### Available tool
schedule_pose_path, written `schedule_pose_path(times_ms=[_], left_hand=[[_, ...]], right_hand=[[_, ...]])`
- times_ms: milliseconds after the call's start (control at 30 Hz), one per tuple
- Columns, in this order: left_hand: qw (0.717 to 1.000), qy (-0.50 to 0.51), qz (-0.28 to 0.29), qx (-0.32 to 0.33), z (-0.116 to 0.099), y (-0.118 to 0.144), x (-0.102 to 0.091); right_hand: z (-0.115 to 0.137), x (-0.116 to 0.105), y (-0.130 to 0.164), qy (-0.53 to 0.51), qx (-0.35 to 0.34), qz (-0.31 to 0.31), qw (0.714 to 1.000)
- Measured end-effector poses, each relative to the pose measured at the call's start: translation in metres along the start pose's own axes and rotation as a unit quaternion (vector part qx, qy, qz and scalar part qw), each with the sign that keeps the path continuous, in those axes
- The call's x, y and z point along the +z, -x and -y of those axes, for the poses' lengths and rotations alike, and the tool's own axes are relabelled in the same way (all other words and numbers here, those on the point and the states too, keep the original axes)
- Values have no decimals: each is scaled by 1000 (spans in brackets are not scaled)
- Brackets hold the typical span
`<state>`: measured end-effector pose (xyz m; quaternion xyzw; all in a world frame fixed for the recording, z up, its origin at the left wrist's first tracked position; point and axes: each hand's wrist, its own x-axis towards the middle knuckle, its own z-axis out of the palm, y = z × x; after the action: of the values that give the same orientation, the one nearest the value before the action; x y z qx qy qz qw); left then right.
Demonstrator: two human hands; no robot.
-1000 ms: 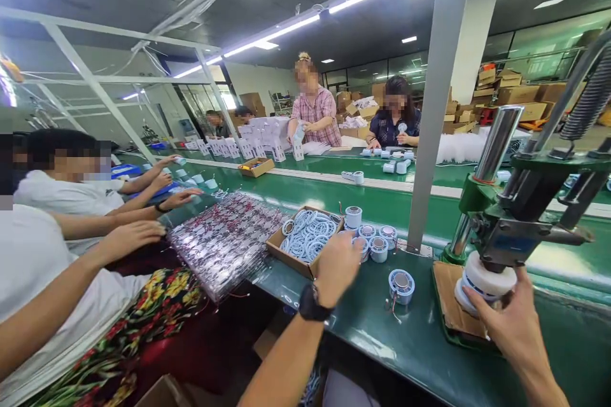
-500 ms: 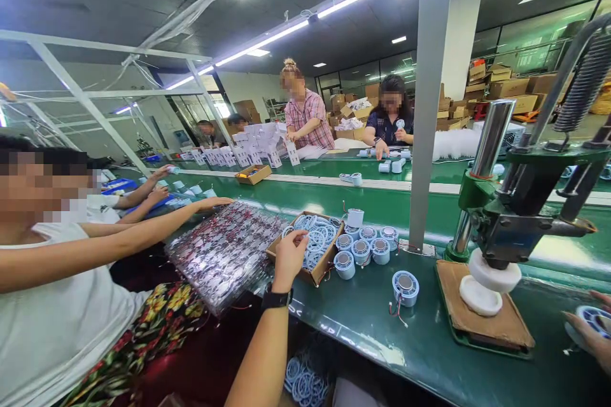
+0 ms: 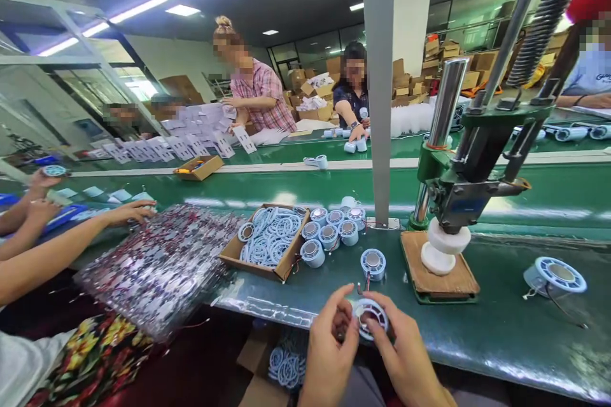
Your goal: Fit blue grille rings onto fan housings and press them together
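Observation:
Both my hands meet at the near edge of the green bench. My left hand and my right hand together hold a small round blue-and-white fan part with a grille ring on its face. Just beyond it another round part with red and black wires lies on the bench. A cluster of several similar parts stands beside a cardboard box of pale blue rings. A finished-looking part lies at the right.
A green hand press with a white pad stands on a wooden base. A grey post rises behind the parts. A neighbour's arm reaches over a stack of clear trays. Other people work across the conveyor belt.
My left hand left the ring box and my right hand came back from the right; both now hold one part together. The view dropped and shifted right.

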<state>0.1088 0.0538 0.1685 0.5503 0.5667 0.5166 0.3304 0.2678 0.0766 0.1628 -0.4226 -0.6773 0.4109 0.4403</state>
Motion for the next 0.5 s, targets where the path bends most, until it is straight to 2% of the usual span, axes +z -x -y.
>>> schedule_pose_path(times_ms=[67,167,233,300,333,433,500], left_hand=[[998,-25,58,28,2,5,-3],[981,-108,144,70,4,0,-16],[968,-160,171,94,9,-7,-26],[961,-219,140,97,19,-18,-33],[958,-249,108,89,26,-24,-36],[946,-318,25,60,45,-44,-38],[939,-338,18,59,52,-53,-36]], right_hand=[[1,4,-8,8,32,27,999],[9,-7,-19,36,65,112,991],[21,-14,-30,120,54,179,975],[35,-14,-53,228,26,208,951],[42,-12,-70,275,13,200,940],[60,-2,-143,349,21,118,929],[68,3,-195,390,51,67,917]])
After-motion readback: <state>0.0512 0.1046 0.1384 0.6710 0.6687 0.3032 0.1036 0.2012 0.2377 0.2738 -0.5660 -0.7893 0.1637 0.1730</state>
